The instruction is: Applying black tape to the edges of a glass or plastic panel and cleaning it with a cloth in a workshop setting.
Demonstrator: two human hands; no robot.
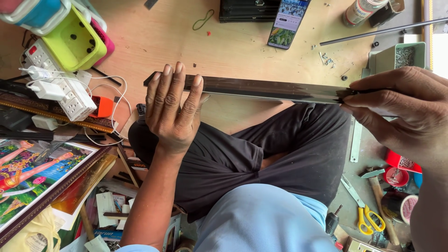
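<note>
Hands (pixel 173 109) (pixel 401 109) hold dark strip (pixel 270 88) above plywood floor (pixel 233 42).

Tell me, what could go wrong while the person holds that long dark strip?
The strip is held only at its ends, the left hand flat against it and the right hand pinching it, so it might slip or twist. Its pointed end by the right fingers could poke skin. Swinging it could knock the phone or the loose screws.
</note>
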